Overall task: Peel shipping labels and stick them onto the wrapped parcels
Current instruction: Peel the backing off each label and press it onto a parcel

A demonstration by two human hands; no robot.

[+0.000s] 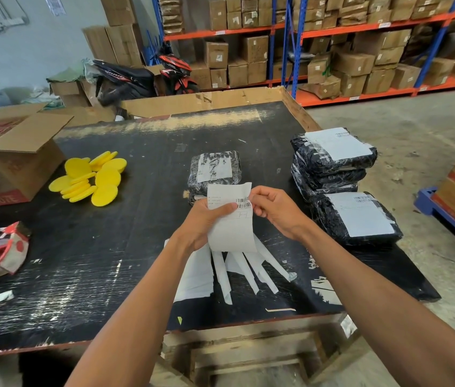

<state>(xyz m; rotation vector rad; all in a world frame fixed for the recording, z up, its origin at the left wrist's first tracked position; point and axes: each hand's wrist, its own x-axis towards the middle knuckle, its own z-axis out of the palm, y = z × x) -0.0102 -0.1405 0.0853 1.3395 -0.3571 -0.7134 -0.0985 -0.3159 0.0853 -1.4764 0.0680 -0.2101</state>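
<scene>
A white shipping label [232, 233] with a barcode is held up over the black table [95, 261]. My left hand [206, 222] grips its left side, thumb across the print. My right hand [272, 209] pinches its right edge near the barcode. Just behind the label lies a black wrapped parcel [215, 170] with a label on top. To the right is a stack of black wrapped parcels [332, 160] with a label on the top one, and another labelled parcel [357, 219] lies in front of it.
Peeled white backing strips [237, 270] lie below my hands. Yellow round pads [95, 177] and an open cardboard box [11, 160] sit at the left, a tape dispenser [0, 252] at the left edge. Shelves of boxes [332, 51] and a motorbike [142, 76] stand behind.
</scene>
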